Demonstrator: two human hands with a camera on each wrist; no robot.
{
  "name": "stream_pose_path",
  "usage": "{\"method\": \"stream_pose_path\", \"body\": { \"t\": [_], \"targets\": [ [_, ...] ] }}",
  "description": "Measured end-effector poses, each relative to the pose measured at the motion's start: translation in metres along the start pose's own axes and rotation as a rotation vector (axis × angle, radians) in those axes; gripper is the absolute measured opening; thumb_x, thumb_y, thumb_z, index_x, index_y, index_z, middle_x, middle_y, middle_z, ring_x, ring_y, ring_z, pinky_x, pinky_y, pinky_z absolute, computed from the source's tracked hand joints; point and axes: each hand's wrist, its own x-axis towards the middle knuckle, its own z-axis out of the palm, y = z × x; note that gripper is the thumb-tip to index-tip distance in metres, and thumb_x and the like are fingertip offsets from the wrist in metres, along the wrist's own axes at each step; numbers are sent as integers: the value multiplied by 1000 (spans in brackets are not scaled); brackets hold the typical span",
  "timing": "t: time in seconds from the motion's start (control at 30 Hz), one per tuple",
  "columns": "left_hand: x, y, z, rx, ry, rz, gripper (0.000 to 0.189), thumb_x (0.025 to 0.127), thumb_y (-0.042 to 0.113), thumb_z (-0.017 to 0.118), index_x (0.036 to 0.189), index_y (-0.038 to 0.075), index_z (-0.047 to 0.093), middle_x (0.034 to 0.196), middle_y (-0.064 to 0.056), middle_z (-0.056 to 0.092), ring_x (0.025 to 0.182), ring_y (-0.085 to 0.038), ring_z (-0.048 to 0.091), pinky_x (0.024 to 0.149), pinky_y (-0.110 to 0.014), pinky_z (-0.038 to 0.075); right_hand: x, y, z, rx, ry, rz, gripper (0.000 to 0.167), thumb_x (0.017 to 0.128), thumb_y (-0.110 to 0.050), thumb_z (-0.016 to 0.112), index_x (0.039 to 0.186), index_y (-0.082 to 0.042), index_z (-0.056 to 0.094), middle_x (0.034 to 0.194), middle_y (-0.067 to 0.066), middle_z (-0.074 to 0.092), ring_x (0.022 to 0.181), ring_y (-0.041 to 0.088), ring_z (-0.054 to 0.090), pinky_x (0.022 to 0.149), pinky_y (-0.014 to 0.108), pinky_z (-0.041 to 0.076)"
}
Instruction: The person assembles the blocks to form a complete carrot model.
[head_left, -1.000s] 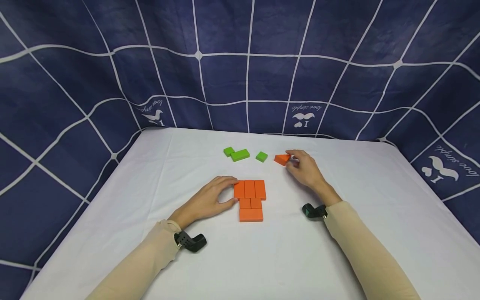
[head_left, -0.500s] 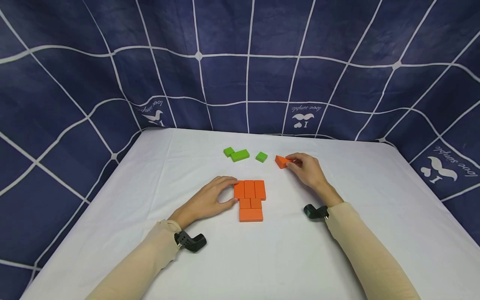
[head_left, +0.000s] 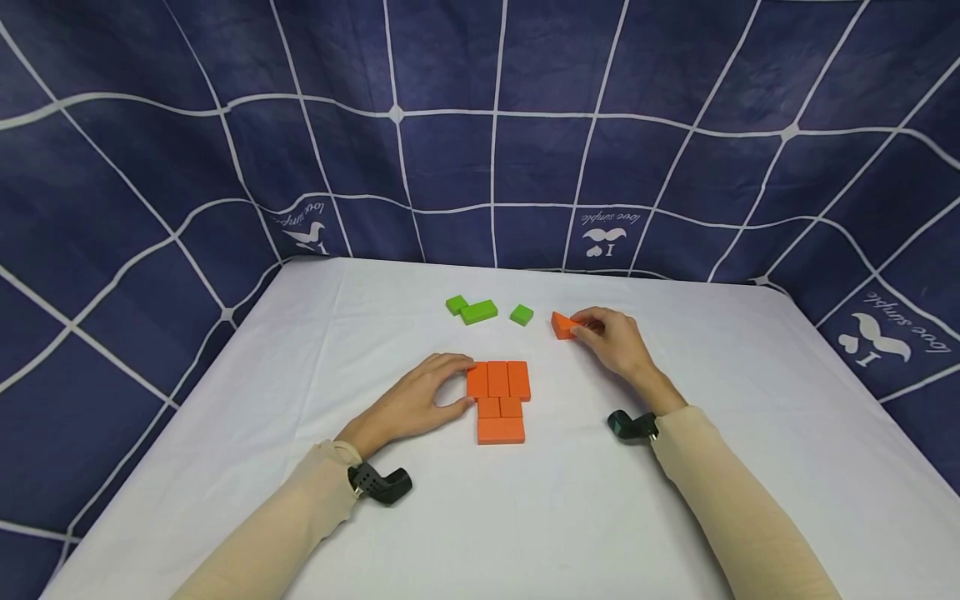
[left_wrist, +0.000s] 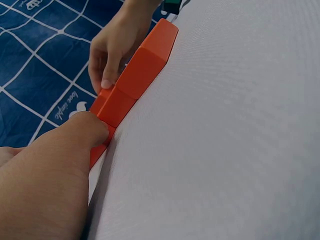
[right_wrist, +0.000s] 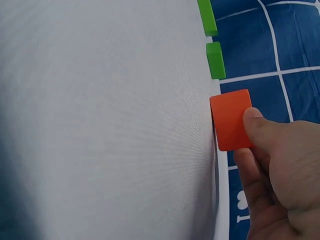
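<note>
In the head view my right hand (head_left: 617, 340) pinches an orange triangular block (head_left: 563, 326) between thumb and fingers at the right of the back row. One flat rectangular face of that triangular block (right_wrist: 230, 120) shows in the right wrist view. My left hand (head_left: 414, 398) is at the left edge of a flat figure of orange blocks, its forefinger and thumb at opposite ends of the upper left rectangular block (head_left: 477, 381). Beside it lie two more upright rectangles, with two small squares (head_left: 499, 407) below them and a wide rectangle (head_left: 501, 431) at the bottom.
Several green blocks lie behind the orange figure: a small one (head_left: 456, 305) close against a longer one (head_left: 479, 312), and another small one (head_left: 522, 315) to the right. A white cloth (head_left: 570, 517) covers the table. A dark blue checked curtain (head_left: 442, 158) hangs behind.
My right hand has closed on the orange triangular block and turned it, bringing it slightly toward me. My left hand and the orange figure have stayed in place.
</note>
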Motion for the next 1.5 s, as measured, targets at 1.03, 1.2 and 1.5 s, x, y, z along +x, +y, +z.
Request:
{"method": "stream_pose_path", "body": {
  "t": [1.03,1.2,1.5],
  "targets": [
    [-1,-1,1,2,3,0,57,95,37,72,145,13,58,147,-2,58,137,-20,52,119,-42,42,-17,-28,-13,138,-53,-37,24,95,-18,76,118,-10,76,112,10,76,95,24,70,82,32,57],
    [-1,-1,1,3,-1,-4,57,95,37,72,145,13,58,147,-2,58,137,-19,52,119,-41,42,-22,-33,-15,166,-66,-70,23,95,-16,76,117,-9,76,109,9,76,94,23,70,81,24,57],
    [0,-1,1,0,1,-2,57,95,37,72,145,12,58,147,-3,58,137,-20,52,119,-42,41,-30,-41,-17,202,-91,-114,21,93,-13,77,114,-10,77,103,5,76,90,20,68,79,19,56]
  ]
}}
